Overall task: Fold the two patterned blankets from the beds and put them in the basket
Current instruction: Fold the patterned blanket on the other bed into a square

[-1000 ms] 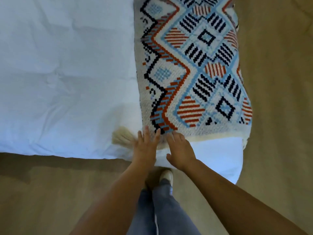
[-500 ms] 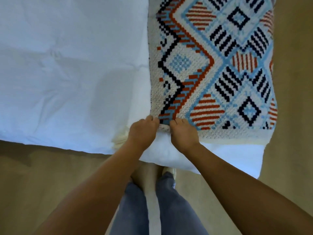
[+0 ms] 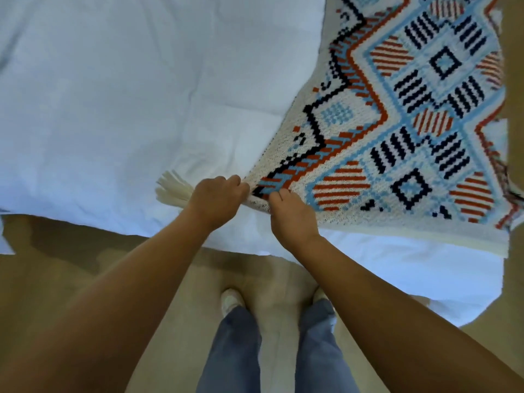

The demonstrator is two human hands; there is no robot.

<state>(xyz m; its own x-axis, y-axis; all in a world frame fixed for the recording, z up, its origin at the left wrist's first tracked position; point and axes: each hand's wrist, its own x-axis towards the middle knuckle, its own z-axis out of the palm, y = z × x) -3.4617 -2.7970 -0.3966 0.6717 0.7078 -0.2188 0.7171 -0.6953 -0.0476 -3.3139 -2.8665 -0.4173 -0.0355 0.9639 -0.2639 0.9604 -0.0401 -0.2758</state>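
The patterned blanket (image 3: 397,123) lies over the right part of the bed (image 3: 127,95), and its near left corner is drawn into both hands. The left hand (image 3: 218,199) is closed in a fist on that corner, its fingers (image 3: 231,184) curled tight around the cloth, with a cream tassel (image 3: 173,188) sticking out to the left of the knuckles. Just beside it, the right hand (image 3: 292,219) grips the near hem, its fingers (image 3: 280,195) curled over the edge of the weave. The two hands are almost touching.

From the hands the blanket's left edge runs at a slant up and to the right, while the near hem runs right along the front of the bed, leaving a strip of white bedding showing below it. The far right edge droops over the side of the bed. To the left, the white bedding spreads wide and bare, lightly creased.

The person stands at the foot of the bed on a tan floor (image 3: 56,265), in blue trousers (image 3: 235,350) and pale shoes (image 3: 231,300).
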